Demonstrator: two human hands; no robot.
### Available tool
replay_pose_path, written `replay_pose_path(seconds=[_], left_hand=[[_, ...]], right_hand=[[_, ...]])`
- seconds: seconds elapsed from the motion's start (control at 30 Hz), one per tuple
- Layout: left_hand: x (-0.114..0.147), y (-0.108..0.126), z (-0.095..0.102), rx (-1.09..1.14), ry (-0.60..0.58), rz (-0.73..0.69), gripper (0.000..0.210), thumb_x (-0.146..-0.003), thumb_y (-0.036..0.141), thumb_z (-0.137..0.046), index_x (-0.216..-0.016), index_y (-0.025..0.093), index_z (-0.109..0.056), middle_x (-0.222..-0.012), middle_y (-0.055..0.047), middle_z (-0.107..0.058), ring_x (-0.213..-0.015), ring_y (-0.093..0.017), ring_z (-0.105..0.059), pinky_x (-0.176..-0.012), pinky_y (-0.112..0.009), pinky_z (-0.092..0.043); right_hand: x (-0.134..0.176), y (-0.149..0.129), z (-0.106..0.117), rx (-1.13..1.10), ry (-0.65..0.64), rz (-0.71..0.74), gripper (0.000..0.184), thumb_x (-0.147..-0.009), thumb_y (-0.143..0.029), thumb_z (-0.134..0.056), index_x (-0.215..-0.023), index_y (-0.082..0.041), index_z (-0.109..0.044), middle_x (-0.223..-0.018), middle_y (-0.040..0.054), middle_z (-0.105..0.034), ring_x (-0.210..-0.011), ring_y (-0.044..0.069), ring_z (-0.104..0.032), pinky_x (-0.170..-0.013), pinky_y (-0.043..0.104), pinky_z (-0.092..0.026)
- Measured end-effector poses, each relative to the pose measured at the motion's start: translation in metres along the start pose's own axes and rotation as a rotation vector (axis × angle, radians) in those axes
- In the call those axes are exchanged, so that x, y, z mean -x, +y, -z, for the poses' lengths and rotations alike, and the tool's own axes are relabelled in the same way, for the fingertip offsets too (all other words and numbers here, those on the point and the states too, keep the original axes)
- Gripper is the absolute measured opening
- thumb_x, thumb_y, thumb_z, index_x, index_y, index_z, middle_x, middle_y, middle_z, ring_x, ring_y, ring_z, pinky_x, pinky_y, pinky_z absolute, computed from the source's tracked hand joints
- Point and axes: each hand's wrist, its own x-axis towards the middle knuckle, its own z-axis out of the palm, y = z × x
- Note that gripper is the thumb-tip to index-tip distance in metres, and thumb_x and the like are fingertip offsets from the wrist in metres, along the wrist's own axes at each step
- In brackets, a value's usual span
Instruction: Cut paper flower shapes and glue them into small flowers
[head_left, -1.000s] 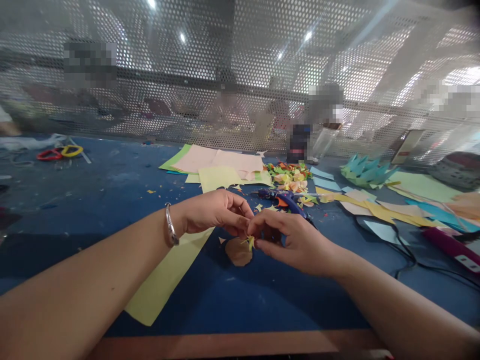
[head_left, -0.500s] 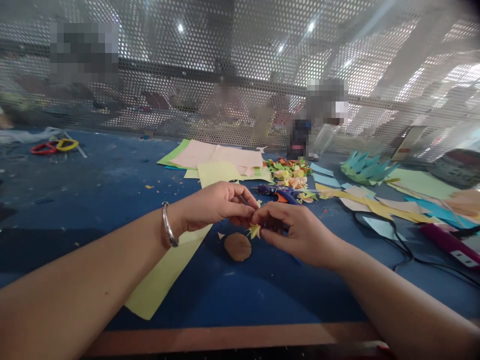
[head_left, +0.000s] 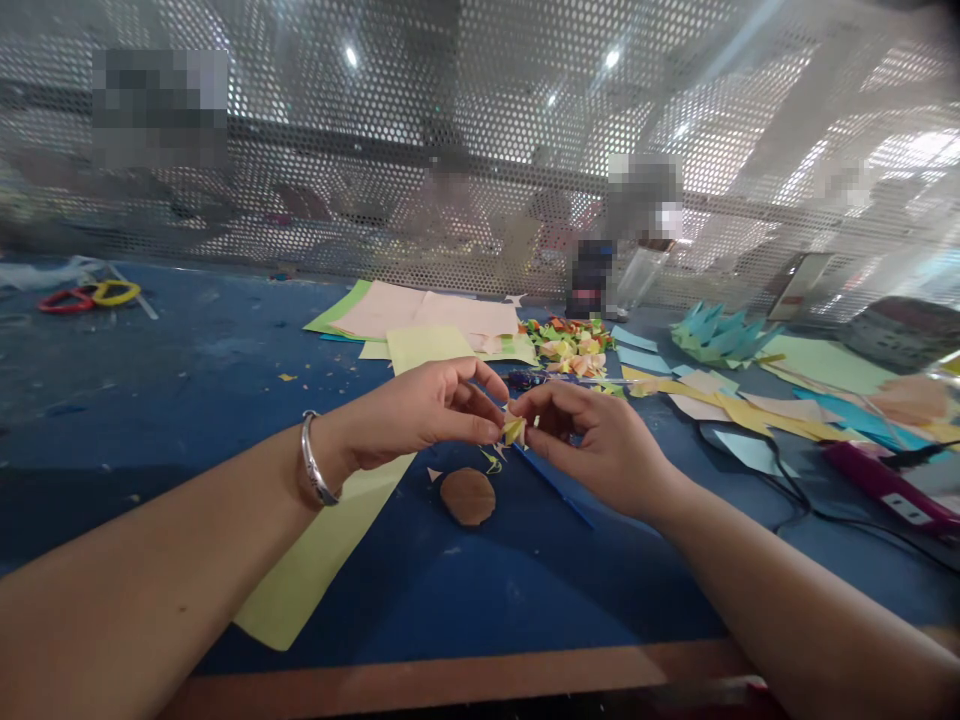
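Observation:
A small yellow and cream folded paper flower is pinched up off the table between my two hands. My left hand, with a silver bangle at the wrist, has its thumb and fingertips curled at the flower's left edge. From the other side, my right hand grips it between thumb and index finger. Just below lies a rounded brown cardboard piece. Small paper scraps and a thin blue stick rest beside it. A long pale yellow paper sheet runs under my left forearm.
Behind my hands are stacked paper sheets and a pile of small paper flowers. Scissors lie far left. At right are a blue paper crown-like piece, paper strips, a purple power strip and black cable.
Both hands have shifted slightly; the paper flower is raised and turned, showing more between the fingertips. The scraps and blue stick below show more clearly. The view has moved a little.

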Motion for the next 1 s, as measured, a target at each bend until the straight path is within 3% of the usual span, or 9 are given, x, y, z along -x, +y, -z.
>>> replay_pose_path(seconds=[0.33,0.6,1.0], left_hand=[[0.0004,0.0028,-0.0007,-0.021,0.029,0.002,0.029,-0.086,0.028,-0.076,-0.107,0.016,-0.060,-0.095,-0.005,-0.074,-0.094,-0.016,-0.069,-0.084,-0.030,-0.052],[0.0007,0.0036,-0.0013,-0.010,0.037,0.014,0.029,-0.085,0.025,-0.076,-0.108,0.016,-0.060,-0.098,-0.006,-0.075,-0.095,-0.017,-0.070,-0.086,-0.032,-0.051],[0.0016,-0.0019,-0.0072,-0.079,0.082,-0.116,0.032,-0.082,0.023,-0.078,-0.107,0.018,-0.059,-0.095,-0.004,-0.069,-0.091,-0.016,-0.066,-0.084,-0.033,-0.052]], right_hand=[[-0.0009,0.0013,0.0012,-0.021,0.024,-0.005,0.016,-0.087,-0.013,-0.065,-0.100,-0.020,-0.069,-0.078,-0.0024,-0.067,-0.063,0.010,-0.056,-0.059,0.021,-0.044],[-0.0009,0.0011,0.0009,-0.038,0.017,-0.014,0.015,-0.088,-0.015,-0.064,-0.102,-0.020,-0.069,-0.080,-0.0018,-0.067,-0.065,0.011,-0.057,-0.060,0.022,-0.045],[-0.0021,-0.0004,-0.0015,-0.032,0.045,-0.022,0.015,-0.087,-0.016,-0.063,-0.100,-0.021,-0.069,-0.081,-0.0014,-0.067,-0.065,0.011,-0.056,-0.060,0.023,-0.046]])
